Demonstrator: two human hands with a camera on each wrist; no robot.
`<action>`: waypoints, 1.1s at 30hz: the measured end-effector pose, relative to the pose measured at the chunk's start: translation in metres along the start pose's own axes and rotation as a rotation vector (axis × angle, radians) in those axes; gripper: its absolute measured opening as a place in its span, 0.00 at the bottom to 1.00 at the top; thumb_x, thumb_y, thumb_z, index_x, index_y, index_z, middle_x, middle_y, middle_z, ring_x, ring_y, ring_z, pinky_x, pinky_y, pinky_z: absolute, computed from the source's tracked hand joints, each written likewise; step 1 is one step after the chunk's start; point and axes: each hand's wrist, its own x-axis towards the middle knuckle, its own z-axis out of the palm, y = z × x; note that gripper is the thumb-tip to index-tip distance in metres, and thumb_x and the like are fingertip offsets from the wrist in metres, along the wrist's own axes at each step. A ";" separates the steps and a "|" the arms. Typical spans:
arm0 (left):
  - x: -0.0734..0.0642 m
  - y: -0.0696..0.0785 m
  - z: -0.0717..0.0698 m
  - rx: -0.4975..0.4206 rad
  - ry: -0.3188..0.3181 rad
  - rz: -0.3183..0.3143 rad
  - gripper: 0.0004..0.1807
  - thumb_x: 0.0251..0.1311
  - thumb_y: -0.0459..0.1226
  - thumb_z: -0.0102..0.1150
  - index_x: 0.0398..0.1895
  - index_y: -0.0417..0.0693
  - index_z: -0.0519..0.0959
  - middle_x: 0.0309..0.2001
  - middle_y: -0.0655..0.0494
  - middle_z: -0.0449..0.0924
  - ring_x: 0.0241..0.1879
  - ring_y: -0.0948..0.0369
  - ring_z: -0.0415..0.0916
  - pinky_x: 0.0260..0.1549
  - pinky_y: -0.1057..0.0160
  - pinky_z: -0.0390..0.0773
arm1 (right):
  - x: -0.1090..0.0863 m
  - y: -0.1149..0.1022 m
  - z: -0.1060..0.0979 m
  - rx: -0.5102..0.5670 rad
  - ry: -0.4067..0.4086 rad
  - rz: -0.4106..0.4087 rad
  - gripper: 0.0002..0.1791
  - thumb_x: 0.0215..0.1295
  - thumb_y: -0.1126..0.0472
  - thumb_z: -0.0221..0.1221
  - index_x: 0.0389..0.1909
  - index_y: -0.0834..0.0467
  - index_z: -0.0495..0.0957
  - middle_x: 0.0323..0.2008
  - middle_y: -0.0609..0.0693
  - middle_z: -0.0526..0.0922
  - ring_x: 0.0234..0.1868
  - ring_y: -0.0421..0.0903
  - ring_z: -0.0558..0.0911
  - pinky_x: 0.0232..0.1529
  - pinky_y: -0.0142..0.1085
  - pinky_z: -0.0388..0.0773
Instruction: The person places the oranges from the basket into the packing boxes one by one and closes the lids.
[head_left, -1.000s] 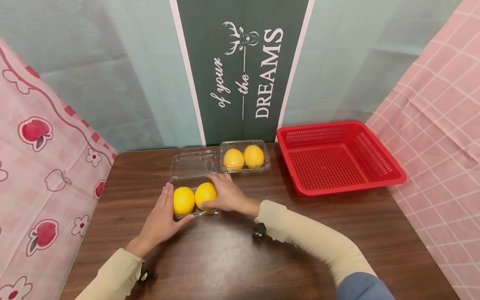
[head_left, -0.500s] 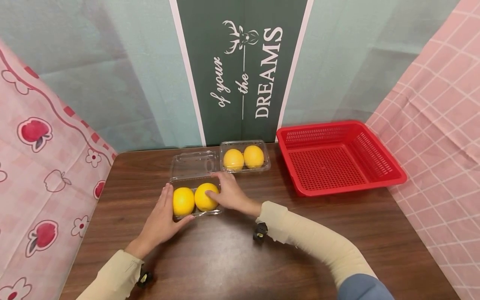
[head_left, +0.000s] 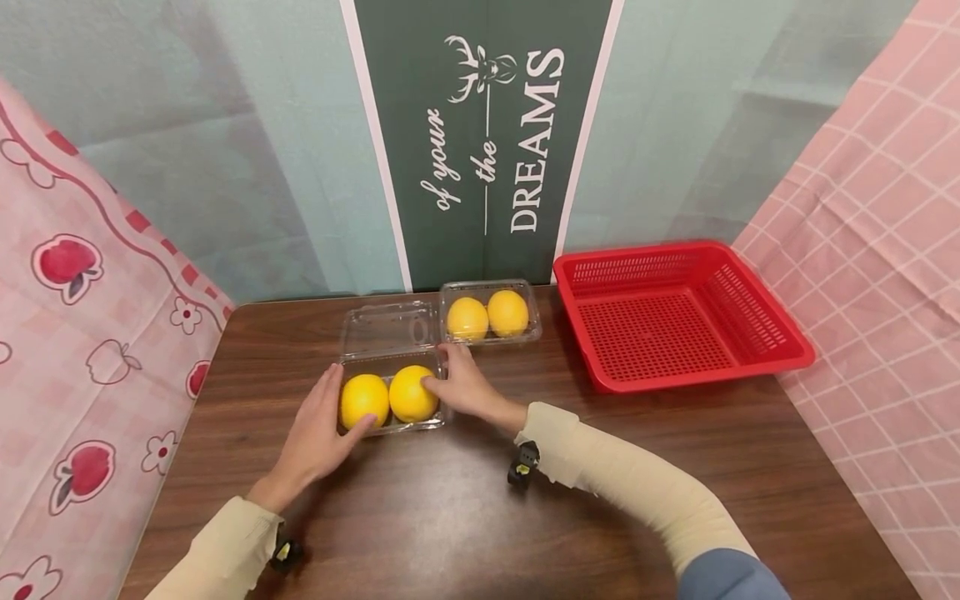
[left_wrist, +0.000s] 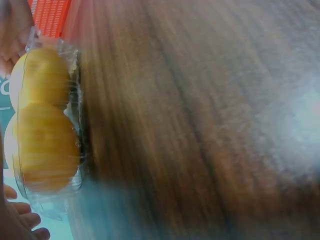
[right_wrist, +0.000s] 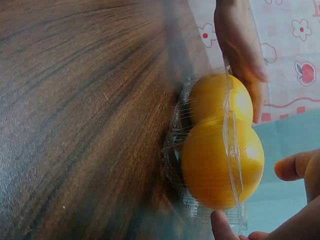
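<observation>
A clear plastic clamshell box (head_left: 411, 427) stands with its lid (head_left: 388, 327) folded back behind it. Two oranges sit side by side in it, a left orange (head_left: 364, 397) and a right orange (head_left: 413, 394). Along the box's left side lies my left hand (head_left: 313, 433), fingers straight, its thumb in front of the left orange. At the right end is my right hand (head_left: 472, 387), fingers extended by the box's back right corner. In the right wrist view its thumb (right_wrist: 292, 166) is apart from the near orange (right_wrist: 222, 162), and a fingertip (right_wrist: 220, 222) is at the box's end.
Behind, a second clear box (head_left: 534, 327) with two oranges under its lid stands by the back edge of the wooden table (head_left: 450, 517). A red plastic basket (head_left: 697, 375) stands at the right. Curtains hang on the left, back and right.
My right hand has slid rightward off the front of the right orange to the box's end. My left hand has shifted slightly left, its thumb now raised in front of the left orange.
</observation>
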 end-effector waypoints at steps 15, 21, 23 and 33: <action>0.032 -0.018 -0.029 -0.542 -0.085 -0.382 0.40 0.81 0.54 0.25 0.79 0.29 0.42 0.75 0.25 0.50 0.71 0.33 0.57 0.71 0.37 0.58 | 0.007 0.004 -0.003 0.257 -0.082 0.153 0.36 0.66 0.62 0.62 0.71 0.69 0.61 0.60 0.65 0.74 0.55 0.58 0.79 0.55 0.47 0.81; 0.042 -0.020 -0.028 -0.648 -0.165 -0.394 0.42 0.81 0.56 0.21 0.78 0.27 0.44 0.75 0.27 0.54 0.75 0.36 0.53 0.71 0.37 0.57 | 0.015 0.009 -0.003 0.381 -0.089 0.187 0.32 0.66 0.65 0.60 0.68 0.71 0.62 0.53 0.65 0.79 0.44 0.52 0.82 0.47 0.47 0.85; 0.044 -0.019 -0.027 -0.643 -0.193 -0.381 0.43 0.80 0.58 0.21 0.78 0.28 0.45 0.75 0.28 0.55 0.75 0.36 0.53 0.72 0.37 0.55 | 0.016 0.010 -0.003 0.424 -0.108 0.196 0.33 0.67 0.65 0.60 0.68 0.71 0.61 0.52 0.65 0.79 0.46 0.51 0.81 0.46 0.46 0.86; 0.048 -0.022 -0.029 -0.766 -0.234 -0.374 0.42 0.81 0.56 0.18 0.79 0.27 0.40 0.76 0.27 0.51 0.76 0.36 0.48 0.74 0.37 0.47 | 0.020 0.010 -0.008 0.520 -0.195 0.246 0.39 0.69 0.64 0.58 0.75 0.72 0.53 0.55 0.66 0.79 0.43 0.47 0.80 0.46 0.45 0.86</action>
